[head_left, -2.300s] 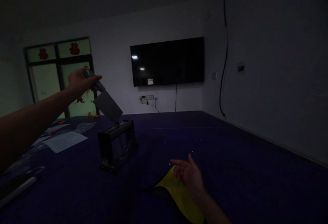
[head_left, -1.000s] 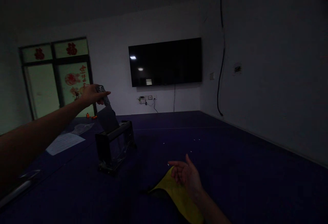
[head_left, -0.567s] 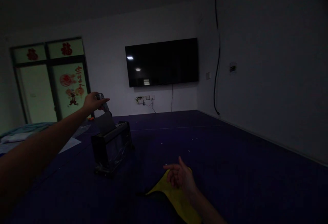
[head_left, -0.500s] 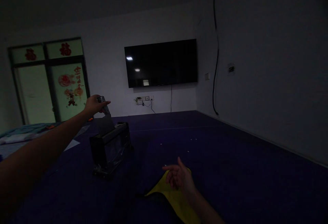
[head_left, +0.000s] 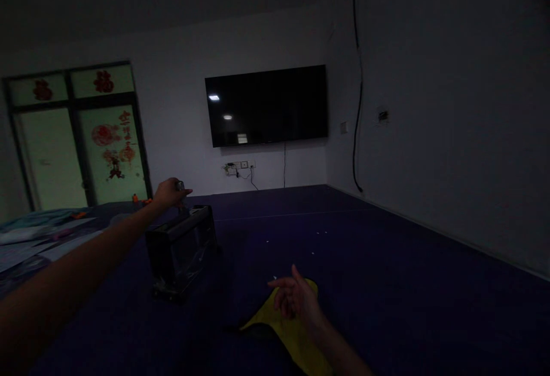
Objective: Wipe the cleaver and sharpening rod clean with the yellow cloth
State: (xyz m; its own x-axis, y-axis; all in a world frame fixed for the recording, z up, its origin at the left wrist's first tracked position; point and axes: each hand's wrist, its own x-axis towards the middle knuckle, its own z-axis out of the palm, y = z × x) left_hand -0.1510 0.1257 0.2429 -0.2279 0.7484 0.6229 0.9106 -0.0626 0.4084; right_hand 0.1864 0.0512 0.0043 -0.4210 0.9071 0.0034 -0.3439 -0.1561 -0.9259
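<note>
Left hand (head_left: 169, 192) is lowering close above the black stand (head_left: 185, 226), scene left. Grey tool (head_left: 180, 185) is sinking flat-end-first into its top.

Dim light fills the room, with a pale back wall (head_left: 172, 49) across the middle of the frame and a grey side wall (head_left: 451, 152) at the right, where a dark cable (head_left: 356, 118) hangs down. A wide black television (head_left: 275, 106), catching bright reflections, hangs at upper centre above some sockets (head_left: 244, 164), while dark-framed, pale green panels (head_left: 51, 158) with red decorations (head_left: 103, 82) stand at the left. A dark purple tabletop (head_left: 387, 261) spreads across the lower frame
</note>
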